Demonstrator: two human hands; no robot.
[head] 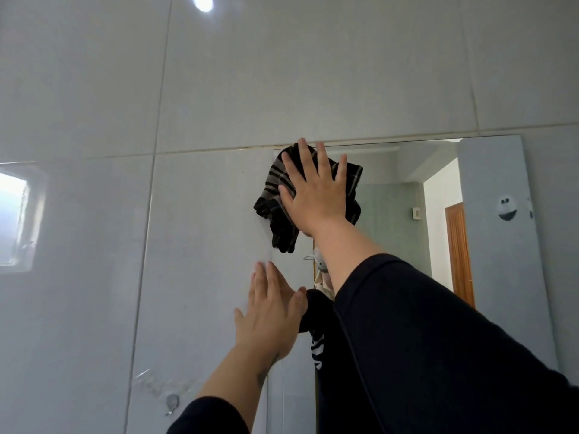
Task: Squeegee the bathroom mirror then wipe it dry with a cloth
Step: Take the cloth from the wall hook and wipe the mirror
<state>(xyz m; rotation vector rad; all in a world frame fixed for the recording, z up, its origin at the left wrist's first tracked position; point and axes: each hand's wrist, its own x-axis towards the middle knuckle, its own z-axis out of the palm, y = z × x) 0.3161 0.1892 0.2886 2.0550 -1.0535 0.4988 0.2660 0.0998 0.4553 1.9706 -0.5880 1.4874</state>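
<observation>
Cloth (283, 195), dark with pale stripes, pinned flat against the mirror (488, 245) at its 11 o'clock corner, right where glass meets tile (219, 89). Right hand (316, 195) spread wide over it, all 5 fingers splayed, palm pressing rather than pinching; loose folds hanging out at 7 o'clock and 4 o'clock of the palm. Left hand (271, 311) open too, fingers together and pointing up, laid flat across the mirror's left edge at 6 o'clock of the cloth, holding nothing, probably bracing. No squeegee in view, so likely into the drying step, starting at the top corner. Risks from here: held only by palm pressure, so easing off mid-stroke could let the cloth slide down or drop. Trailing folds dragging behind the palm could leave streaks, or skip the thin strip along the top edge. Bare left palm on the glass likely to leave prints on an area needing a second pass. Full reach overhead with weight leaning into the mirror: too hard a push near the corner could stress the glass or its fixing, though how it is mounted cannot be told. Wall hook (171, 402) at 7 o'clock low on the tile, well apart from both hands.
</observation>
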